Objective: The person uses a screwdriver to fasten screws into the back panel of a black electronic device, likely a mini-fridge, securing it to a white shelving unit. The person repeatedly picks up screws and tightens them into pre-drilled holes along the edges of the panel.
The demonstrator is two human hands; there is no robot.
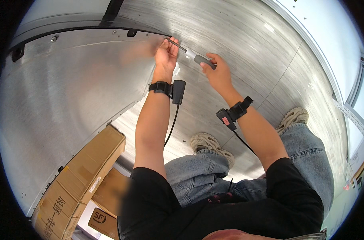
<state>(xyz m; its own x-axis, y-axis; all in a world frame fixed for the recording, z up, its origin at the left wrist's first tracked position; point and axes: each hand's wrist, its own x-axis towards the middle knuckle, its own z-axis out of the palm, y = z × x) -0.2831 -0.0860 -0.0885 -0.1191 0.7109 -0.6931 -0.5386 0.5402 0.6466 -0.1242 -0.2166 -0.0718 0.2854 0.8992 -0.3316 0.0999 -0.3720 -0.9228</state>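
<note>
My right hand [217, 71] is closed round the grey handle of a screwdriver [201, 60]. Its metal shaft slants up and left to the corner of a large silver metal panel [82, 76]. There my left hand [167, 54] has its fingers bent around the shaft's tip and the panel's edge. What the left fingertips pinch, perhaps a screw or the tip itself, is too small to make out. A black strip runs along the panel's far edge, with a black bracket [131, 33] and a bolt [53, 39] near it.
Cardboard boxes [78, 176] stand at the lower left, against the panel's near edge. Grey wood-look floor [246, 36] lies under and beyond my hands. My feet in beige shoes [208, 144] are on it. A white wall-like edge [310, 40] curves along the right.
</note>
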